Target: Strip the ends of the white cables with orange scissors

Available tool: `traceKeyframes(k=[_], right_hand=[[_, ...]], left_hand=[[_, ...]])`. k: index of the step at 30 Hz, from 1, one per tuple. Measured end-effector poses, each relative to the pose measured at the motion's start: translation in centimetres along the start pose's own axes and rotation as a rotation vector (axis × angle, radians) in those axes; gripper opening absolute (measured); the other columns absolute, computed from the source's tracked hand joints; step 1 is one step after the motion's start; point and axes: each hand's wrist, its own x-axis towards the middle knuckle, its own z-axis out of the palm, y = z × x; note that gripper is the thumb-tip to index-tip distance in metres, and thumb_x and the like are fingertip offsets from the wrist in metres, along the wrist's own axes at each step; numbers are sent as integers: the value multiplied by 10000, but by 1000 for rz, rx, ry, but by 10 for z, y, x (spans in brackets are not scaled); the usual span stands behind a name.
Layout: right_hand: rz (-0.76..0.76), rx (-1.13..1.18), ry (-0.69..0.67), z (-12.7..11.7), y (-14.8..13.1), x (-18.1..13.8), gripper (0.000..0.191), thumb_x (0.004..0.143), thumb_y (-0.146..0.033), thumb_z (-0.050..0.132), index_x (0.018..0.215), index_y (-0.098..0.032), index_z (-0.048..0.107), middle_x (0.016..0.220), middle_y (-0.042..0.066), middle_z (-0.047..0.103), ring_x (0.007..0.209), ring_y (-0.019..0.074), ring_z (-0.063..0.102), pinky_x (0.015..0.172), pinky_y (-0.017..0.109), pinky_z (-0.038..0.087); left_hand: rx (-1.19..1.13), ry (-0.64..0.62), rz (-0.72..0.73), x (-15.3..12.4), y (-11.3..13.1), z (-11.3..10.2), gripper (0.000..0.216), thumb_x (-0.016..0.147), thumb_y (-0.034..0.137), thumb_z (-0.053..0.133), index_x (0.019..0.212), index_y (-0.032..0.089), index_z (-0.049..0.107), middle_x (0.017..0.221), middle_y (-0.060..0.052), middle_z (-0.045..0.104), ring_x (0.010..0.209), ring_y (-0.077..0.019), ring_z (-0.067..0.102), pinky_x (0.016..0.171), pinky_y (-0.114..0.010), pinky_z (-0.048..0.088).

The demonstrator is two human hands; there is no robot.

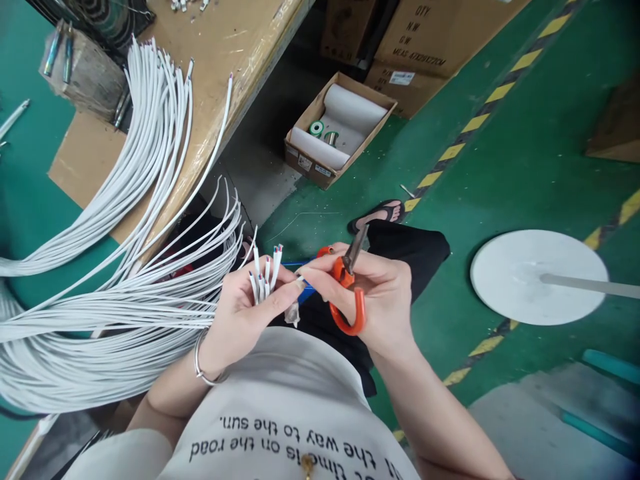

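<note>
Left hand (240,310) gripping cable ends (265,273); right hand (375,293) closed around orange scissors (347,293).

Cable ends pinched upright between left fingers, touching the right fingertips; scissors' blades pointing up and away, handle loop hanging below the right palm. Left of the hands, white cables (100,320) sweeping in a thick bundle off the table (220,60) edge down to the left hand. Silver bangle (203,367) on the left wrist. Beyond the hands, open box (340,130) on the green floor (525,153) with white rolls and small spools inside. Further back, cartons (425,40) printed "QTY", "NW", "GW", "MEAS". Right of the hands, white disc (537,277) on the floor, beside yellow-black tape (480,113). Below the hands, shirt (285,420) reading "the way to the sun" and "on the road".
</note>
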Motion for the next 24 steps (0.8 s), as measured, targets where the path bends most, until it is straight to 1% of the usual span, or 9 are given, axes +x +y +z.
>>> traceKeyframes(k=[3,5,7,9,11,13,17,20,24], right_hand=[[-138,-112,6,0,0,2,172,811,-228,892,696,-213,765,601,-18,639,537,105,490,516,280,396],[-188,-174,22,-2,0,4,225,807,-242,893,661,-204,726,576,-20,604,523,105,468,513,286,388],[-155,-158,107,-6,0,7,290,823,-279,874,618,-211,682,552,-22,576,510,114,467,512,297,400],[-73,-88,227,-11,0,10,332,856,-317,834,594,-226,653,533,-23,552,509,129,486,531,312,432],[-1,-58,276,-17,0,11,387,873,-353,811,561,-232,618,525,-19,540,512,138,499,539,319,436],[51,-106,162,-22,-2,9,433,872,-405,814,546,-220,596,528,-15,530,521,132,484,519,307,393],[125,-217,-169,-29,-9,2,504,879,-485,817,577,-189,542,546,-36,441,529,94,345,476,282,252],[111,-304,-285,-30,-13,0,578,894,-474,813,572,-190,427,562,-53,363,549,86,255,486,284,206],[70,-401,-361,-33,-12,-1,596,906,-458,801,592,-205,361,594,-55,336,571,97,253,499,285,216]], left_hand=[[-1,-20,-12,1,2,2,206,945,314,800,827,178,699,630,54,613,486,-33,397,467,-192,313],[-15,-38,-14,1,2,1,206,955,318,790,825,181,707,628,52,625,490,-31,431,475,-184,331],[-49,-54,-21,1,2,0,205,967,333,777,834,189,718,635,45,644,496,-33,473,469,-180,333],[-85,-67,-40,1,2,-1,201,978,343,765,846,195,734,636,33,665,510,-41,517,457,-178,327],[-108,-70,-68,1,3,-1,175,981,341,758,881,198,767,625,27,664,512,-46,534,446,-178,320],[-121,-65,-87,1,4,-1,161,974,335,763,903,194,794,618,30,647,499,-41,519,440,-179,320],[-132,-65,-83,3,4,0,187,956,350,781,870,184,786,630,36,630,479,-32,478,456,-179,351],[-115,-52,-87,3,4,0,188,951,358,784,874,187,775,619,38,616,478,-42,458,464,-186,363],[-74,-17,-85,3,5,1,200,934,378,785,875,187,770,594,44,566,461,-56,393,440,-206,337]])
